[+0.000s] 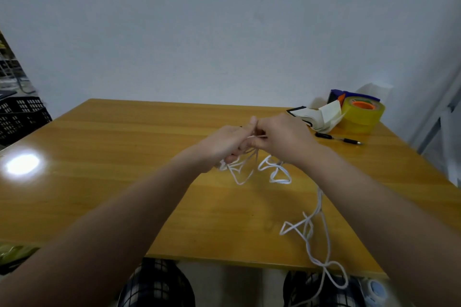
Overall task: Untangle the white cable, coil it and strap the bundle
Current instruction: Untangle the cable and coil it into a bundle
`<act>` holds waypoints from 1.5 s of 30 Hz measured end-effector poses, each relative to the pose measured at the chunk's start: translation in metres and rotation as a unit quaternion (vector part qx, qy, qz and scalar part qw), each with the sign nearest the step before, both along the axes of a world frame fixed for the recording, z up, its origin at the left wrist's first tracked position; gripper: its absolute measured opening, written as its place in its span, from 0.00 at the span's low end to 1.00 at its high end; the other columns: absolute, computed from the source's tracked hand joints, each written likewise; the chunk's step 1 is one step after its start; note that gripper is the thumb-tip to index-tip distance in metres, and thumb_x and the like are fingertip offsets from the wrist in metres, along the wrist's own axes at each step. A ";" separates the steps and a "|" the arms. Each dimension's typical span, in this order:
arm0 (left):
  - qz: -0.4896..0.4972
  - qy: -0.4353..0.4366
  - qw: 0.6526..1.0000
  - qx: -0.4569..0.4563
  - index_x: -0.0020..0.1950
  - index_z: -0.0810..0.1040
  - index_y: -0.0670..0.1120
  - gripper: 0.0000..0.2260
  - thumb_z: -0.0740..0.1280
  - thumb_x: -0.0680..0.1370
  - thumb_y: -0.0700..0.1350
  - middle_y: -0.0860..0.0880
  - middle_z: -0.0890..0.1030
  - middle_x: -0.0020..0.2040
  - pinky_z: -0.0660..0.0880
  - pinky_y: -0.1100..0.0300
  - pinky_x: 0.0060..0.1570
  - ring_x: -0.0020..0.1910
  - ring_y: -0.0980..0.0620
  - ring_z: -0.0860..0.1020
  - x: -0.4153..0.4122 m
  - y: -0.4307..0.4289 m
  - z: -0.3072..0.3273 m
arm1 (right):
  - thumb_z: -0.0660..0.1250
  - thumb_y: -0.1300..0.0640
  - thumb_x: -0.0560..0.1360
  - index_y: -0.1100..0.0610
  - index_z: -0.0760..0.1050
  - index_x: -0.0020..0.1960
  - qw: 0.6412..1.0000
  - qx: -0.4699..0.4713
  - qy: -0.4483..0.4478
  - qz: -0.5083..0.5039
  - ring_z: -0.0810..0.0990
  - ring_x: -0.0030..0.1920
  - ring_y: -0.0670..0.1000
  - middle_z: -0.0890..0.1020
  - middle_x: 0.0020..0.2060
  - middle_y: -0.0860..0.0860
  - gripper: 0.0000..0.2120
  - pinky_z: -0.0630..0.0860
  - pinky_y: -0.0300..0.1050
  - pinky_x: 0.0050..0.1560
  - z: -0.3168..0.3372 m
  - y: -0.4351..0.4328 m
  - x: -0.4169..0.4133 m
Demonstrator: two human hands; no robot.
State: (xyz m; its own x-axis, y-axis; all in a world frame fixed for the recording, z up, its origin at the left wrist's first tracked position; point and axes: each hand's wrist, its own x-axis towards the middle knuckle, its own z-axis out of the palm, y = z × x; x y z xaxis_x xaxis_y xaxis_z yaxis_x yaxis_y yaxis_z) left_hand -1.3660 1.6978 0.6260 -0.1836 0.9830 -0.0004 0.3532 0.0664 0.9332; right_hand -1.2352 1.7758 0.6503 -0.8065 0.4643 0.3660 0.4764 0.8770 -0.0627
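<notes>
A thin white cable [275,173] lies in loose loops on the wooden table [104,182]. It trails to the right, tangles again near the front edge, and hangs off over my lap. Both hands are raised together just above the table's middle. My left hand [224,144] and my right hand [282,137] pinch the same stretch of cable between them, fingertips touching. Several strands drop from the hands to the loops below. No strap is in sight.
A roll of yellow tape [361,114] in a dispenser stands at the back right beside folded paper [321,117]. A black pen [336,138] lies in front of them. A black crate [22,117] sits off the table's left side.
</notes>
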 end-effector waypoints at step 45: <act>0.322 -0.007 0.947 -0.018 0.31 0.68 0.44 0.20 0.64 0.78 0.55 0.45 0.65 0.26 0.60 0.60 0.26 0.25 0.48 0.63 -0.052 0.002 -0.034 | 0.58 0.60 0.80 0.52 0.65 0.35 0.695 -0.512 0.500 0.069 0.63 0.26 0.44 0.67 0.26 0.46 0.15 0.61 0.37 0.28 -0.025 0.006 0.012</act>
